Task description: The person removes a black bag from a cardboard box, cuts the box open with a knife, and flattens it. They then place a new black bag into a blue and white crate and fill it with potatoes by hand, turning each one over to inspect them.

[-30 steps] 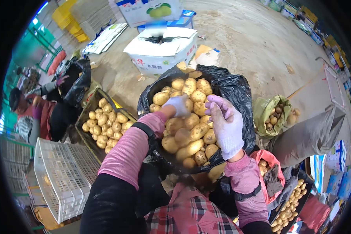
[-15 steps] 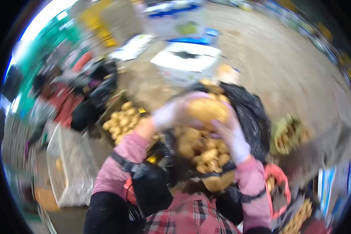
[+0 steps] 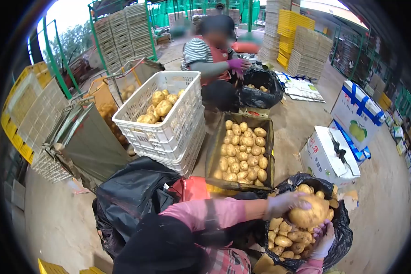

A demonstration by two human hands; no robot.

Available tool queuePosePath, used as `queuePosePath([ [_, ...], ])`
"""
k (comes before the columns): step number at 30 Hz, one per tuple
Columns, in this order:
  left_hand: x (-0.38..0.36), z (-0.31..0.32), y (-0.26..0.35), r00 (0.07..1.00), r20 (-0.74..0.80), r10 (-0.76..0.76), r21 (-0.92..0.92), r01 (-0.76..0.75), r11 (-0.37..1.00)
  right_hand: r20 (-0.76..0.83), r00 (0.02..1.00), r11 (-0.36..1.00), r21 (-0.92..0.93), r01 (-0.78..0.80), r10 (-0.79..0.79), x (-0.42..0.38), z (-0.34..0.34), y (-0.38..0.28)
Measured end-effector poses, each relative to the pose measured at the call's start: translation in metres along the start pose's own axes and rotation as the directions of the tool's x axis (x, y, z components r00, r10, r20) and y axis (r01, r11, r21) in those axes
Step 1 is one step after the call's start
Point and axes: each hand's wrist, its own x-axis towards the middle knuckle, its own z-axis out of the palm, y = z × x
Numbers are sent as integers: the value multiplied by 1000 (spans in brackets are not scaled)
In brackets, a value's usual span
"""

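Observation:
Both my gloved hands hold one large potato [image 3: 307, 213] over a black bag of potatoes [image 3: 342, 235] at the lower right. My left hand [image 3: 284, 202] grips the potato's left side from above. My right hand [image 3: 325, 237] supports it from below right. Several more potatoes [image 3: 285, 239] lie in the bag under it. My pink sleeve [image 3: 205, 213] reaches across from the left.
A cardboard box of potatoes [image 3: 241, 150] sits ahead. A white crate [image 3: 162, 116] with a few potatoes stands stacked to its left. Another person [image 3: 211, 55] works at a black bag [image 3: 259, 89] beyond. White cartons [image 3: 326, 155] lie right; a black bag [image 3: 132, 192] lies left.
My view has swung up and left, so the bag now sits at the lower right. Both hands lifted a large potato out of the pile and still hold it.

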Motion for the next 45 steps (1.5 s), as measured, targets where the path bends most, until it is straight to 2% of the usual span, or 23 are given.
queuePosePath([
  [1,-9,-20,8,998,41,52,-103,-47,994,-45,999,1000,-10,0,0,1,-3,2],
  [2,-43,-17,39,978,-10,208,-121,-208,971,-88,996,1000,-20,-4,2,4,-11,6],
  [4,-69,-69,54,908,-308,285,-259,-368,893,-147,988,996,-61,-64,54,8,-24,10],
  [5,-93,-97,75,842,-321,433,-105,-486,868,-159,985,995,-76,-72,59,6,-26,11],
  [6,-122,-99,103,725,-422,544,-31,-612,791,-172,983,993,-89,-77,61,5,-28,12],
  [7,-128,-137,118,511,-570,644,-9,-787,617,-155,986,991,-109,-78,60,9,-35,16],
  [8,-150,-162,142,434,-640,634,-25,-836,548,-146,988,991,-118,-63,45,8,-30,16],
  [9,-178,-202,162,441,-617,652,-51,-849,527,-140,990,990,-128,-50,32,4,-27,14],
  [10,-191,-207,184,186,-716,673,161,-894,418,-136,991,990,-138,-39,21,-2,-24,13],
  [12,-221,-292,211,-55,-761,647,260,-939,226,-116,993,993,-118,-32,19,-6,-15,8],
  [14,-228,-297,214,160,-940,300,-75,-959,274,-140,990,997,-78,-19,8,-3,-14,7],
  [16,-191,-298,181,267,-821,505,125,-778,615,-91,996,998,55,25,-20,7,-20,10],
  [17,-162,-281,158,356,-768,533,163,-696,700,-107,993,996,69,56,-49,0,-12,5],
  [18,-133,-253,139,468,-701,539,195,-601,775,-234,971,994,78,72,-52,-5,-2,-1],
  [22,-14,-131,86,826,-536,174,-126,-283,951,-289,950,976,141,164,-118,-3,-33,-14],
  [24,29,-72,62,932,-329,154,-145,-211,967,-341,933,972,157,176,-114,-3,-52,-18],
  [27,72,-8,33,960,-261,100,-162,-146,976,-370,923,983,98,154,-107,-3,-71,-19],
  [32,105,-8,4,954,-286,-92,-207,32,978,-335,940,964,-263,-34,-59,44,-76,-10],
  [36,100,-21,-5,960,-264,-95,-223,35,974,-218,972,800,-596,-66,-83,132,-52,22],
  [38,97,-24,-7,954,-288,-87,-186,34,982,-259,933,552,-830,-82,-251,191,-48,64],
  [40,95,-38,-9,941,-317,-117,-179,61,982,-290,928,426,-889,-169,-235,223,-29,67],
  [42,92,-46,-7,931,-335,-142,-162,91,983,-347,935,379,-878,-294,-79,250,-19,68],
  [45,90,-59,-4,938,-308,-162,-164,115,980,-388,916,158,-903,-400,100,290,-22,74],
])
